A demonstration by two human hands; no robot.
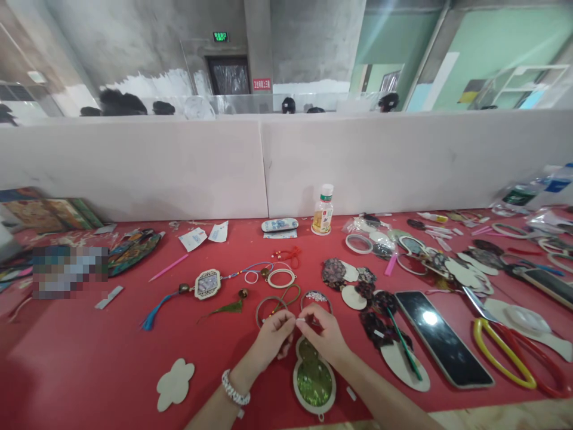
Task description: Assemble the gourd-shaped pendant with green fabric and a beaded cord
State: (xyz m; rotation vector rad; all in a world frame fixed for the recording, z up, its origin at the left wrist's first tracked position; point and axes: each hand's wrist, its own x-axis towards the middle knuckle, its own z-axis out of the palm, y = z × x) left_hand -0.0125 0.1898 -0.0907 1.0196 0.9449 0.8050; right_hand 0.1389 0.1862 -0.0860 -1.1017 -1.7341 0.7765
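Observation:
My left hand (274, 337), with a white beaded bracelet (233, 388) on its wrist, is closed in a pinch. Its fingertips meet those of my right hand (326, 335), which is pinched as well. A tiny white piece (301, 320) shows at the right fingertips; its kind is too small to make out. Below the hands lies a gourd-shaped pendant (314, 382) with a pale rim and green glittery filling. Just beyond them are a ring holding small white beads (316, 296) and another ring with an olive cord (293, 294), partly hidden by my fingers.
On the red table (111, 370), a phone (443, 337) and red-and-yellow-handled scissors (505, 352) lie right. A bottle (323, 210) stands by the white partition (179, 170). A tasselled pendant (208, 284), pink pencil (169, 266) and cloud-shaped piece (175, 384) lie left.

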